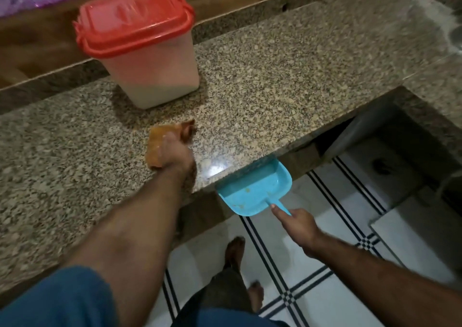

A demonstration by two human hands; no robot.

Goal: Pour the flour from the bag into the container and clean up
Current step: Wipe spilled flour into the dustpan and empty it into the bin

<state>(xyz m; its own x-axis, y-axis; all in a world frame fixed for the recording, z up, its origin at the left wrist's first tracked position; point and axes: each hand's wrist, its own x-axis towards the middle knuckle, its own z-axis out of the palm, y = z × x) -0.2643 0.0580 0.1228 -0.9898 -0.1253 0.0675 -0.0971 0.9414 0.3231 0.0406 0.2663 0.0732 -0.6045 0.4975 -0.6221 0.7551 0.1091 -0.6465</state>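
A translucent container (152,76) with a red lid (135,19) stands shut on the granite counter (275,81), flour showing white in its lower part. My left hand (175,153) grips an orange-brown cloth (156,143) on the counter, in front of the container. My right hand (297,223) holds the handle of a light blue dustpan (252,189), forefinger laid along it. The pan's open mouth sits just under the counter's front edge. A few crumbs lie in the pan. No flour bag is in view.
White flour dust streaks the counter at the far right (420,9). A recessed opening (390,136) drops below the counter on the right. The tiled floor (325,289) with black lines lies below, with my bare feet (235,249) on it.
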